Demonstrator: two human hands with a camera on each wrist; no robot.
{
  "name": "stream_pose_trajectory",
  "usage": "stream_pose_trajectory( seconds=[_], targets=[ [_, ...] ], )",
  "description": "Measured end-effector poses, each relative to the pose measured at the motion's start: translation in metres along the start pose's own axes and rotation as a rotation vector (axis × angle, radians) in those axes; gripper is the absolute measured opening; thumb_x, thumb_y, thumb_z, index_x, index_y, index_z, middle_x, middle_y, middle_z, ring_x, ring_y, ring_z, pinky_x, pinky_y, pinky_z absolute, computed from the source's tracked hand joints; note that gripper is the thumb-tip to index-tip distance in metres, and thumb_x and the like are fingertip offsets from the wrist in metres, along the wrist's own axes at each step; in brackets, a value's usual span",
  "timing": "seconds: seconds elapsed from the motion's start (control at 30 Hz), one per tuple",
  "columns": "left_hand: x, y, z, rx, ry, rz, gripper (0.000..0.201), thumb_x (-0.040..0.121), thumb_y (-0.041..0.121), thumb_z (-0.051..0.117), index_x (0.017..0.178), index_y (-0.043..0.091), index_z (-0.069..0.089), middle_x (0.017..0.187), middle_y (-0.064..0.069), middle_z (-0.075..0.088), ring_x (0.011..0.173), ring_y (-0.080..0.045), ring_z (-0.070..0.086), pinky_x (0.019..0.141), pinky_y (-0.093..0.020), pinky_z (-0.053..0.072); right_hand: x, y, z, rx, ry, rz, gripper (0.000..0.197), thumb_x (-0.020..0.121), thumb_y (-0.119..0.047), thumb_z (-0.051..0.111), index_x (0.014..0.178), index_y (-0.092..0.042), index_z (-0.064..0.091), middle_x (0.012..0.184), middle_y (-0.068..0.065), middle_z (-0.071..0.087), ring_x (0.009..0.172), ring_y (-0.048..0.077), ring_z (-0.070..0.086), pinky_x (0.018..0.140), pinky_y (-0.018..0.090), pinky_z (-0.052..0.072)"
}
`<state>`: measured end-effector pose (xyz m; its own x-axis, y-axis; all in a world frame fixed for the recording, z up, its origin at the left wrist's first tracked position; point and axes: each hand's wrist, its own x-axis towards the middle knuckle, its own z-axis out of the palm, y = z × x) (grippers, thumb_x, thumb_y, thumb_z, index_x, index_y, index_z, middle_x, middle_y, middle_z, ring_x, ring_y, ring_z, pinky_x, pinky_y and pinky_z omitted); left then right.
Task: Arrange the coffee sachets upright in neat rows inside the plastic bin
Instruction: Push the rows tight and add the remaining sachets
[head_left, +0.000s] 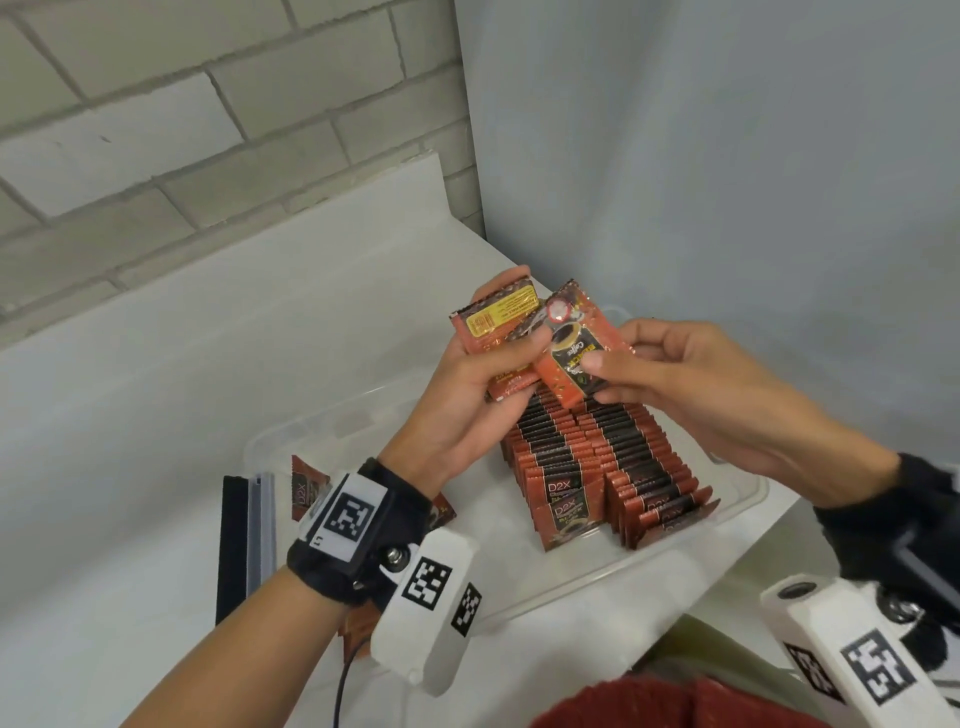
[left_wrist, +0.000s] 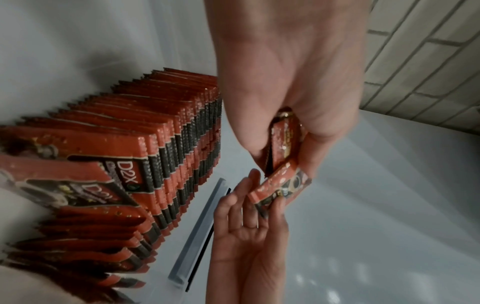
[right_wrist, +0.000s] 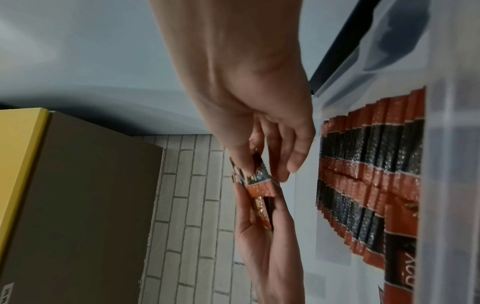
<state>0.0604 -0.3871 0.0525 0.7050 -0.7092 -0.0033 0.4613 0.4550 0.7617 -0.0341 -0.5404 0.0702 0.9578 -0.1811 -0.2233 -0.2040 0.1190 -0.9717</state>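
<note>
Hands above the plastic bin (head_left: 737, 512): left (head_left: 467, 400) grips perhaps several sachets (head_left: 493, 317), right (head_left: 691, 384) pinches one (head_left: 571, 358).

White table (head_left: 156, 395) w/ plastic bin (head_left: 748, 501), sachets (head_left: 304, 483).

Sachets passing between two hands

The left hand (left_wrist: 293, 86) grips a small stack (left_wrist: 281, 142); the right hand (left_wrist: 249, 242) pinches one sachet (left_wrist: 279, 188) — packed rows (left_wrist: 161, 148) at nine o'clock.
</note>
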Motion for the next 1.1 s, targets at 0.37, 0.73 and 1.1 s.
stream_pose_trajectory(
  seconds=[0.37, 0.73, 1.1],
  targets=[
    [0.006, 0.005, -0.001, -0.112, 0.178, -0.023, 0.020, 0.083, 0.012, 0.059, 0.103, 0.012, 0.060, 0.081, -0.010, 0.063, 0.071, -0.018, 0.062, 0.070, -0.029, 0.056, -0.016, 0.002, -0.001, -0.582, -0.462, -0.285, 0.010, 0.086, -0.023, 0.068, 0.095, -0.022, 0.071, 0.083, -0.004, 0.067, 0.070, 0.008, 0.058, 0.062, 0.019, 0.046],
    [0.004, 0.006, -0.001, -0.115, 0.182, -0.043, 0.023, 0.082, 0.010, 0.058, 0.105, 0.010, 0.059, 0.083, -0.011, 0.062, 0.072, -0.018, 0.062, 0.070, -0.028, 0.057, -0.001, 0.034, 0.023, -1.288, -0.507, -0.593, 0.016, 0.082, -0.016, 0.073, 0.083, -0.015, 0.057, 0.085, -0.010, 0.046, 0.081, 0.008, 0.039, 0.072, 0.023, 0.038],
    [0.004, 0.005, -0.002, -0.117, 0.203, -0.099, 0.018, 0.090, 0.005, 0.047, 0.103, 0.002, 0.058, 0.081, -0.011, 0.067, 0.075, -0.020, 0.068, 0.073, -0.030, 0.058, 0.004, 0.042, 0.021, -1.365, -0.565, -0.603, 0.034, 0.067, -0.013, 0.085, 0.076, -0.015, 0.053, 0.081, -0.009, 0.046, 0.078, 0.007, 0.035, 0.059, 0.014, 0.027]
  ],
)
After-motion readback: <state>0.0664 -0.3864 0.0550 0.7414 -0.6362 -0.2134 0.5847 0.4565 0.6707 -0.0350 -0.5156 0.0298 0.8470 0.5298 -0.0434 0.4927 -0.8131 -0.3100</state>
